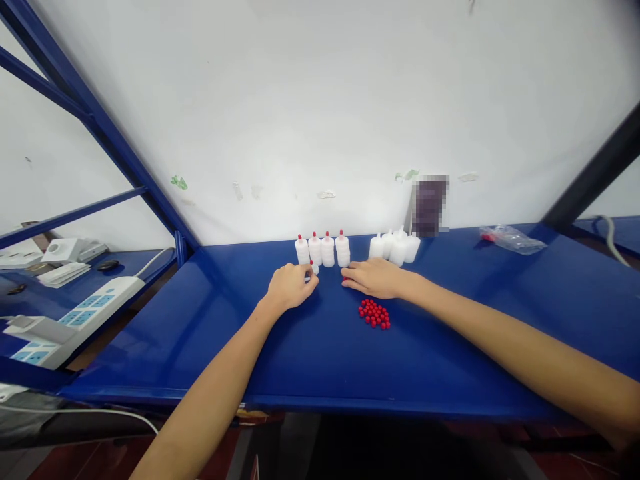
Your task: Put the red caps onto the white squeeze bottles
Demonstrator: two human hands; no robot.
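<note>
My left hand (291,285) is closed low over the blue table, its fingers curled round a small white part with a red tip (313,267). Most of that part is hidden by the fingers, so I cannot tell whether it is a nozzle or a whole bottle. Just behind it stand several white squeeze bottles with red caps (327,250) in a row. To the right, my right hand (374,277) lies palm down with its fingertips closed on a red cap (345,279), which only partly shows. A loose group of small red caps (375,314) lies in front of that hand.
Several white bottles without red caps (397,248) stand behind my right hand. A clear plastic bag (513,239) with something red in it lies at the back right of the blue table (310,367). On the left are a power strip (85,320) and a blue metal frame (95,120).
</note>
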